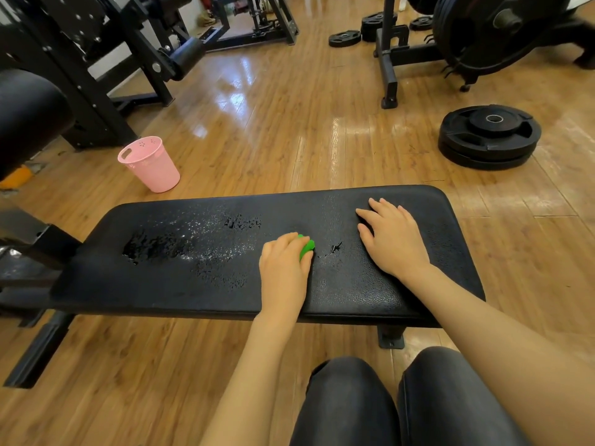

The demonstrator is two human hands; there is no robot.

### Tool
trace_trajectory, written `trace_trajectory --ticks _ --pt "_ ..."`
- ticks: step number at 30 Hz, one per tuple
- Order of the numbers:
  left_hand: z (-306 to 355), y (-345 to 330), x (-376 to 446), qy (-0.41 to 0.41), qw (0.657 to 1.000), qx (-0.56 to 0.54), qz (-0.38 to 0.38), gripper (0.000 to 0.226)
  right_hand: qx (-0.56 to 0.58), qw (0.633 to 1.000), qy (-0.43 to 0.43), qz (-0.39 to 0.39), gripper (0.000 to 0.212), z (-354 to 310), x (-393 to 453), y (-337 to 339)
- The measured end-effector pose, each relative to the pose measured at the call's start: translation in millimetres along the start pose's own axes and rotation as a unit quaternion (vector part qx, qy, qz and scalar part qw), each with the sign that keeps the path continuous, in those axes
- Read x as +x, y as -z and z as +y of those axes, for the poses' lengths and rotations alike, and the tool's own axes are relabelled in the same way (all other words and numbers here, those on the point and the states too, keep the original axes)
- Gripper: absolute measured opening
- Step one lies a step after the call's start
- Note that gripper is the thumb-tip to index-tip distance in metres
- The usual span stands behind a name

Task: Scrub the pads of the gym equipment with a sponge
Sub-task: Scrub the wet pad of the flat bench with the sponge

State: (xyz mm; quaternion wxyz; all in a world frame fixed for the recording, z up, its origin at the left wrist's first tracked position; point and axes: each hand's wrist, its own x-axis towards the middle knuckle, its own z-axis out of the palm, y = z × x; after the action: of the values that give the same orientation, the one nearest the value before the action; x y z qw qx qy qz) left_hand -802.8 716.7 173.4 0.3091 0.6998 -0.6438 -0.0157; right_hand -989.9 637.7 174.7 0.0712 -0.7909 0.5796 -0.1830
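The scrubbing is under way: the left hand (283, 268) has its grip closed over the green sponge (306, 247), pressed onto the middle of the black pad (193, 284). The right hand (394, 239) lies flat, grip wide, steadying it. Next, the wet patch leftward probably needs firm strokes.

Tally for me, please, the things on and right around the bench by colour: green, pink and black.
Green: 1, the sponge gripped by the left hand.
Pink: 1, the basket on the floor.
Black: 2, the bench pad under the flat right hand, and the weight-plate stack.
Total: 4.
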Motion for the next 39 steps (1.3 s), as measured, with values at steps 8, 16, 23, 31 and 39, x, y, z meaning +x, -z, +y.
trace_trajectory --ticks 8,16,23,31,39 --pt "8 -8 35 0.029 0.999 -0.015 -0.032 0.023 0.001 1.0 -0.001 0.004 0.04 0 0 0" --pt "10 -11 34 0.022 0.999 -0.014 -0.035 0.024 0.002 1.0 0.002 0.004 0.04 0 -1 0" --pt "13 -8 -3 0.002 1.0 -0.019 -0.003 0.021 -0.002 1.0 0.001 0.005 0.04 0 -1 -1" --pt "23 -22 53 0.025 0.997 0.005 -0.068 0.023 -0.006 1.0 0.002 0.003 0.04 1 0 -2" --pt "16 -14 0 -0.031 0.999 -0.004 -0.03 0.023 0.003 1.0 0.005 0.006 0.04 1 0 -2"
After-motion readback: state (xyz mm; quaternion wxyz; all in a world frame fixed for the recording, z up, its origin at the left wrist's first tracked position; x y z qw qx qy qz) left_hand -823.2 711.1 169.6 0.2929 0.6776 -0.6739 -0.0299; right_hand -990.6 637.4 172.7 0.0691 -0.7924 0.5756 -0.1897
